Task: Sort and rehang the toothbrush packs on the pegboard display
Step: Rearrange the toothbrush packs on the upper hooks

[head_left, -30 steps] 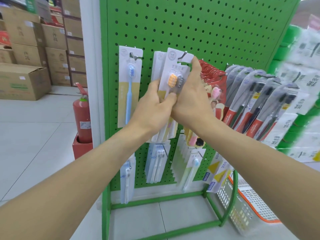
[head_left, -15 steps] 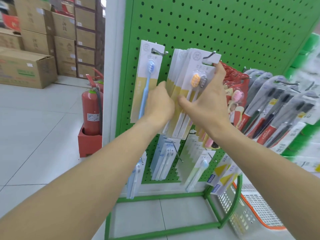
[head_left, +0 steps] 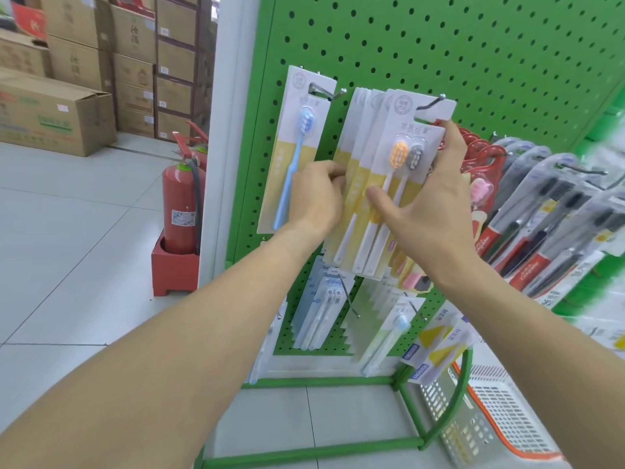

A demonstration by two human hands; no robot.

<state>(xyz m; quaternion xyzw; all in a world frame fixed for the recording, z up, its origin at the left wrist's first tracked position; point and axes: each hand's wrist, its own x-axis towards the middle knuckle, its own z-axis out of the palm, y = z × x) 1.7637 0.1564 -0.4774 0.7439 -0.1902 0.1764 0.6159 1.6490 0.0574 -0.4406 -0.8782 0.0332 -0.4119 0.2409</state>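
Observation:
A stack of white-and-yellow twin toothbrush packs [head_left: 400,154] hangs from a metal hook [head_left: 430,102] on the green pegboard [head_left: 456,49]. My left hand [head_left: 316,196] grips the stack's left edge with curled fingers. My right hand [head_left: 429,201] lies against the front pack's right side, fingers straight, index fingertip up near the hang tab, thumb across the card. To the left, a single blue toothbrush pack [head_left: 297,147] hangs on its own hook.
Red packs [head_left: 475,170] and black-bristle Colgate packs [head_left: 548,211] hang to the right; pale blue and green packs [head_left: 324,309] hang lower. A white-and-orange basket [head_left: 500,418] sits on the floor at right. Fire extinguishers [head_left: 181,204] and cardboard boxes [head_left: 57,113] stand at left.
My right hand has let go of the front pack, which now hangs on the hook; its fingers have straightened. The view has shifted left and closer.

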